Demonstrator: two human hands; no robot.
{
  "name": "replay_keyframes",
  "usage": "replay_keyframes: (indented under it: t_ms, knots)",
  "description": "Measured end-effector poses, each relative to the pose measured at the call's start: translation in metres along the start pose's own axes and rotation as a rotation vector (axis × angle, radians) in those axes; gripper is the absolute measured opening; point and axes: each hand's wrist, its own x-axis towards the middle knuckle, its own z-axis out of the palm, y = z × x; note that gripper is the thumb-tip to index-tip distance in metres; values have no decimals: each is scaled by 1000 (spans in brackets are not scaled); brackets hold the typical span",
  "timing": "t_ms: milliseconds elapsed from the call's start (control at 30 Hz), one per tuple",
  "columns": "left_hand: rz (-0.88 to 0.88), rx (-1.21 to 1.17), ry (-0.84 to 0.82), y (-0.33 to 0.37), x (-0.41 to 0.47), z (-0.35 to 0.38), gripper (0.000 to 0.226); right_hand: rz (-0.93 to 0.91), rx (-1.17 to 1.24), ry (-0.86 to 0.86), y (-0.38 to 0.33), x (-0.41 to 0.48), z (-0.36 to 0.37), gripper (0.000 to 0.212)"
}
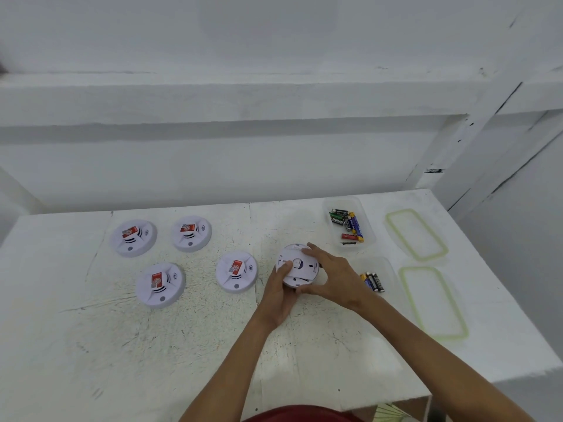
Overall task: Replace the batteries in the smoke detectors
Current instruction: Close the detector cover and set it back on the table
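Head: detector [297, 264] between left hand [278, 295], right hand [333, 277].

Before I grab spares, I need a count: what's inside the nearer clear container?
A few batteries, black and blue-yellow. The right hand, gripping the smoke detector, hides part of the container.

The left hand [278, 295] and right hand [330, 280] are bare, as are the left forearm [231, 360] and right forearm [426, 339]. At 6 o'clock, a curved strip of red garment [301, 414] shows at the frame's bottom edge.
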Motion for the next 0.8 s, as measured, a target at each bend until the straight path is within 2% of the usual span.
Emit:
replay_keyframes:
  t_ms: [133,333,633,800]
  knots:
    - [33,2,22,-2,-1,1,54,-11,37,17,4,-2,1,97]
    - [56,20,32,-3,-4,3,44,27,77,47,4,-2,2,88]
    - [78,22,41,-4,-6,6,44,69,129,79,0,-1,-1,89]
    - [65,-15,3,-1,-7,5,53,105,151,95,-1,-3,1,93]
